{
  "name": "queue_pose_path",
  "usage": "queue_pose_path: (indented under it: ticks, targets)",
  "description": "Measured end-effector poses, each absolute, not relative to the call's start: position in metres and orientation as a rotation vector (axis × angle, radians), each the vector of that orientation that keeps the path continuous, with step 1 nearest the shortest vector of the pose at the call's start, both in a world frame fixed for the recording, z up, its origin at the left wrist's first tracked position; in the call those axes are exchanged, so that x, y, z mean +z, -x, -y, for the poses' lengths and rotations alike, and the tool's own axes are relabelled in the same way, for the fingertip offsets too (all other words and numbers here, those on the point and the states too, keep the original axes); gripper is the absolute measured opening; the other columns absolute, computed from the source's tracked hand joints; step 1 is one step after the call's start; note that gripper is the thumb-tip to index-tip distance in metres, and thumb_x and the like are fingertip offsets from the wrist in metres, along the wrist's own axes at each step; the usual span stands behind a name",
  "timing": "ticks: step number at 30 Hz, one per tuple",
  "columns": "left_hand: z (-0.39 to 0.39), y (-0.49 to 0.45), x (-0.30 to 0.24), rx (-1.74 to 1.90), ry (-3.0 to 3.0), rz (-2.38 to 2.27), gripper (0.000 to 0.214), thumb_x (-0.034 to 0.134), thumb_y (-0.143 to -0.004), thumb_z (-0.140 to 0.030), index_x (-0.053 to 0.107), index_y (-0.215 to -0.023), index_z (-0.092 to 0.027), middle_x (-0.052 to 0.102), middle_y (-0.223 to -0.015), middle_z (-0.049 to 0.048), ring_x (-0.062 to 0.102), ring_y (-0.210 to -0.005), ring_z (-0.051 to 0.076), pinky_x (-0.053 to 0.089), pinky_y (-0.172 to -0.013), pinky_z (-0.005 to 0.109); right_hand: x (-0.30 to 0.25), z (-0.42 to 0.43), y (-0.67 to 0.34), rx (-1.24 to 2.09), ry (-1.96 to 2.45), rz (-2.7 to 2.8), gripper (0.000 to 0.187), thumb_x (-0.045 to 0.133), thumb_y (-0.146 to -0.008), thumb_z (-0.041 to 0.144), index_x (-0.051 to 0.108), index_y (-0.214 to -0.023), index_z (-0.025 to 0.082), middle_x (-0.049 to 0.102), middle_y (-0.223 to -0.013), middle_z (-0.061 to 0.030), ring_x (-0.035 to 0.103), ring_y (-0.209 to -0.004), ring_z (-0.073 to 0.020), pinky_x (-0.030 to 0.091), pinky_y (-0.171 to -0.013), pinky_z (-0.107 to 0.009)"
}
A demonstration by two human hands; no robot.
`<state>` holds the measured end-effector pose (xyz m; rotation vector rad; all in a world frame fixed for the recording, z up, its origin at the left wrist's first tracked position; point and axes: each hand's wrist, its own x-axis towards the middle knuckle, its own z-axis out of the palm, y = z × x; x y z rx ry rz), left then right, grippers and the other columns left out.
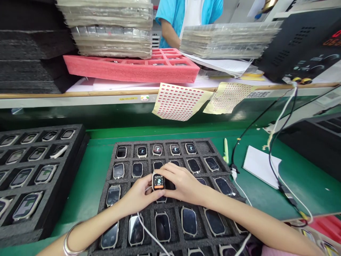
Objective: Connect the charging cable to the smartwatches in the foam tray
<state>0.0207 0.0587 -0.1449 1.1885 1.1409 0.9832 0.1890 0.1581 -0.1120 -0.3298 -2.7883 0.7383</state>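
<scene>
Green bench [90, 167], black foam tray [205, 146] on it. Left hand [140, 195], right hand [183, 182] both pinching lit watch [158, 180].

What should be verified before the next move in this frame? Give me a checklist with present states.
1. Smartwatch held securely: ok; left hand and right hand both grip it.
2. Its screen lit: ok; it shows an orange bar near the bottom.
3. White cable joined to it: cannot tell; the fingers hide that spot.
4. Black foam tray free of cable: not ok; the cable crosses it.
5. Green pen outside the tray: ok.
</scene>
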Motion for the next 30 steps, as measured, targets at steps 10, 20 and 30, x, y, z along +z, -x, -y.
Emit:
queue_pose_path:
  ticks: [10,20,30]
  targets:
    - [-0.053,-0.022,-0.147,0.924,-1.130,-1.181,0.024,0.066,-0.079,-0.029,0.056,-0.097,-0.017,0.062,-0.085,0.0028,0.055,-0.076,0.015,0.040,-0.063,0.024,-0.081,-0.233,-0.242,0.761,0.679,2.550,0.047,0.067,-0.082,0.042,0.055,-0.122,0.019,0.054,-0.105,-0.0073,0.056,-0.092,-0.0210,0.048,-0.085,-0.036]
    - [-0.052,-0.026,-0.145,0.900,-1.124,-1.199,0.022,0.067,-0.078,-0.029,0.056,-0.094,-0.018,0.062,-0.085,0.0019,0.055,-0.071,0.014,0.038,-0.058,0.022,-0.101,-0.277,-0.328,0.492,0.965,2.729,0.048,0.053,-0.089,0.038,0.046,-0.131,0.016,0.054,-0.120,-0.0141,0.052,-0.108,-0.0270,0.043,-0.092,-0.044]
    - [-0.052,-0.024,-0.144,0.861,-1.141,-1.204,0.019,0.064,-0.079,-0.026,0.056,-0.093,-0.018,0.063,-0.089,0.0029,0.056,-0.083,0.016,0.041,-0.068,0.024,-0.082,-0.245,-0.321,0.397,1.045,3.123,0.047,0.067,-0.075,0.020,0.059,-0.121,0.017,0.055,-0.114,-0.0128,0.056,-0.103,-0.0307,0.046,-0.085,-0.039]
